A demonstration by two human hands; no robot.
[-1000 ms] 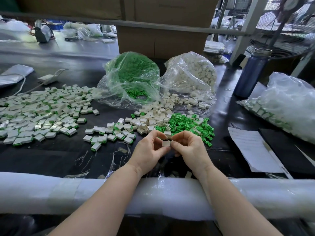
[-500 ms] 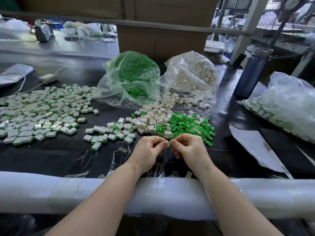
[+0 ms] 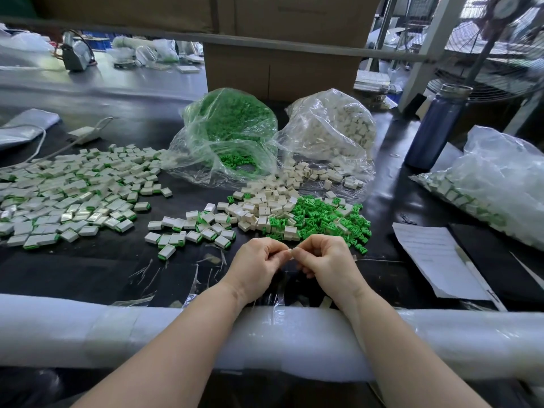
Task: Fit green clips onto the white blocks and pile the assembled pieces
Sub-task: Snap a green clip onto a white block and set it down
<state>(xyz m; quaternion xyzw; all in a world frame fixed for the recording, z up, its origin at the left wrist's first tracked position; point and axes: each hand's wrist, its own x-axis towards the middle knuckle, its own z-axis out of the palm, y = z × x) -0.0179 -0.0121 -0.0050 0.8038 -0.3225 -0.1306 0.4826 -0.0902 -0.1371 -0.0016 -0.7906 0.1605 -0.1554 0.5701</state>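
Left hand [image 3: 259,267] and right hand [image 3: 325,265]: grips curled, fingertips meeting above the near surface [image 3: 88,269], pinching one small piece between them; the piece is almost wholly hidden. Judged step: pressing a clip into a block. Advice: keep the clip square to the block and push evenly until seated. Loose green clips [image 3: 326,219] and white blocks [image 3: 265,201] lie just beyond the hands. Assembled pieces [image 3: 188,235] sit left of these; larger pile [image 3: 67,189] far left. Supply bags [image 3: 229,134] stand behind.
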